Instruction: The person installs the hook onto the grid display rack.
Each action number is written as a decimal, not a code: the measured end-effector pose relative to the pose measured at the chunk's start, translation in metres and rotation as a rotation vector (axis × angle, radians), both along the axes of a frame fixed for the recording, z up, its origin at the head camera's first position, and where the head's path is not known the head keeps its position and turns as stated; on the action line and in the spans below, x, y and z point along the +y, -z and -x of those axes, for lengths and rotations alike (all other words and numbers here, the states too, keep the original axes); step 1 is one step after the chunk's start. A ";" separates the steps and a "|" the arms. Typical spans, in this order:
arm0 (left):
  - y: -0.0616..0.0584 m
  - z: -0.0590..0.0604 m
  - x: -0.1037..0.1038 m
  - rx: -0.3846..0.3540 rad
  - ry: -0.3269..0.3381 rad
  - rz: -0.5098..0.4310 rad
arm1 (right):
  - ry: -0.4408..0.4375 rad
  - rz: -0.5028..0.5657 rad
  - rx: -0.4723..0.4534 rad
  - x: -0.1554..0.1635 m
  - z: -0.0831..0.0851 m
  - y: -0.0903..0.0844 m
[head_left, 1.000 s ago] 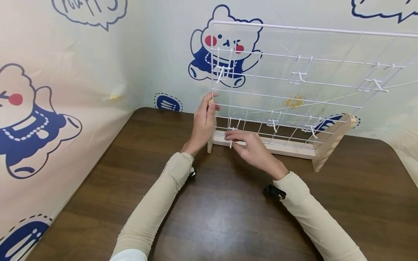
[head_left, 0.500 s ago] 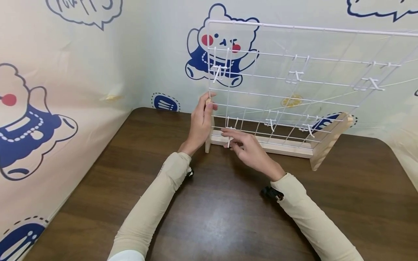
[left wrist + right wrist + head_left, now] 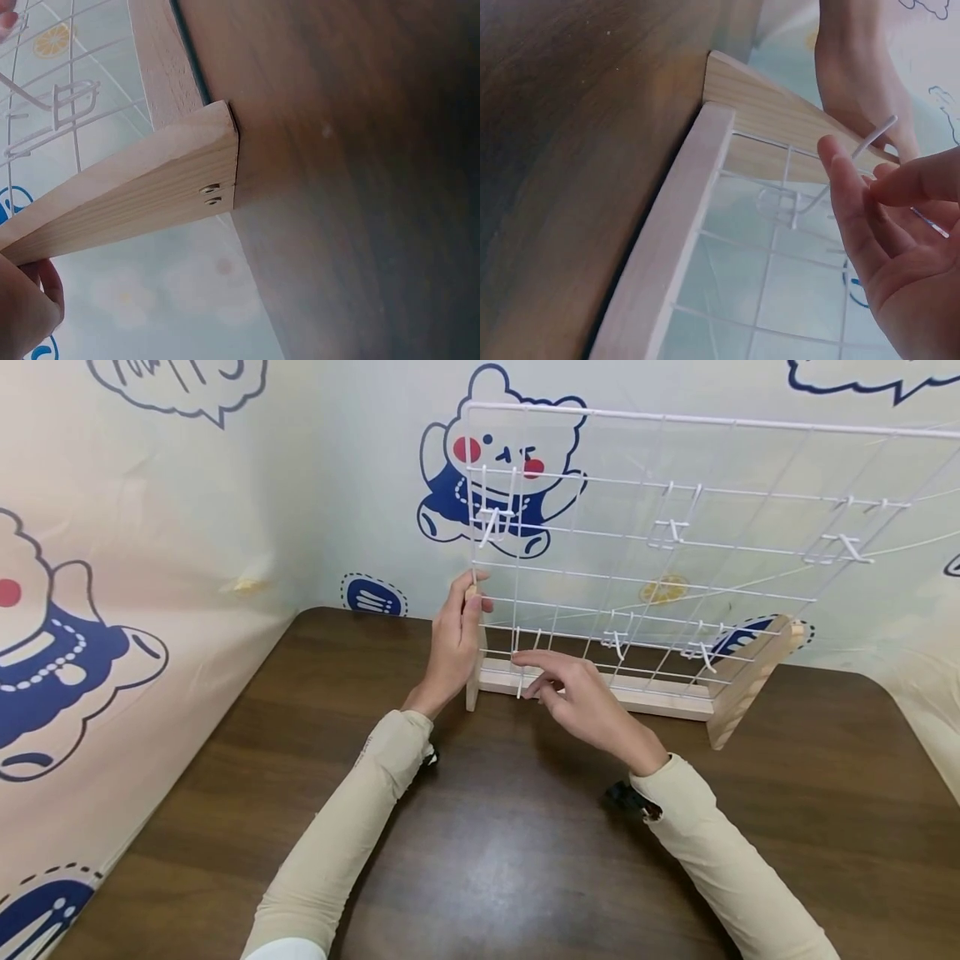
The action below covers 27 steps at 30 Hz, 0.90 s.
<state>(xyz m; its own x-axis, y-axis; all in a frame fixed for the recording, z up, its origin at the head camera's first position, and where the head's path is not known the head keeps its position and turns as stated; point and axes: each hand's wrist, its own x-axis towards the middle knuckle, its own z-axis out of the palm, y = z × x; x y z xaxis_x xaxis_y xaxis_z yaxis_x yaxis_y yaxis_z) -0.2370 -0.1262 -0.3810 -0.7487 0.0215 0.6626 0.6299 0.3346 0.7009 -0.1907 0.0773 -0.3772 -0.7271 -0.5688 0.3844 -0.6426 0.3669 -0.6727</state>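
Note:
A white wire grid rack [image 3: 570, 568] with wooden side pieces stands on the table. My left hand [image 3: 452, 639] grips the upper end of its left wooden side [image 3: 472, 692], which slants across the left wrist view. At the lower left of the grid hangs a white wire hook [image 3: 519, 687], its prong pointing out toward me. My right hand [image 3: 585, 703] is right at this hook, with the index finger reaching to its upper part and the other fingers loosely bent beside the prong. In the right wrist view, the fingers partly cover the hook [image 3: 875, 135].
Several more white hooks hang on the grid, including one at upper left [image 3: 491, 518] and one at lower middle [image 3: 617, 643]. A wooden bar [image 3: 660, 703] joins the sides at the bottom. A printed curtain [image 3: 360, 485] stands behind the brown table [image 3: 480, 860].
My right fingers have loosened around the lower-left hook, and the index finger has straightened toward its upper part. The left hand keeps its grip. The head view has shifted slightly.

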 end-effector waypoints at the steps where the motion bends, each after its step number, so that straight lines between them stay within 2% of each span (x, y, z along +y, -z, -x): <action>1: -0.003 -0.003 0.002 -0.006 -0.001 0.002 | 0.011 -0.009 0.021 0.000 -0.001 -0.001; 4: -0.009 -0.008 0.003 -0.009 0.006 -0.001 | 0.036 -0.034 0.096 0.001 -0.005 -0.005; 10: 0.009 0.012 -0.004 -0.003 0.008 -0.005 | 0.058 -0.079 0.277 0.001 -0.011 -0.014; 16: 0.010 0.016 -0.013 -0.013 -0.003 0.018 | 0.091 -0.083 0.380 0.004 -0.016 -0.028; 19: 0.009 0.014 -0.021 -0.047 -0.030 0.083 | 0.117 -0.111 0.395 0.011 -0.023 -0.030; 22: 0.007 0.007 -0.029 -0.073 -0.097 0.192 | 0.145 -0.154 0.427 0.026 -0.031 -0.026; 27: 0.008 -0.014 -0.038 -0.092 -0.224 0.399 | 0.196 -0.189 0.519 0.061 -0.045 -0.015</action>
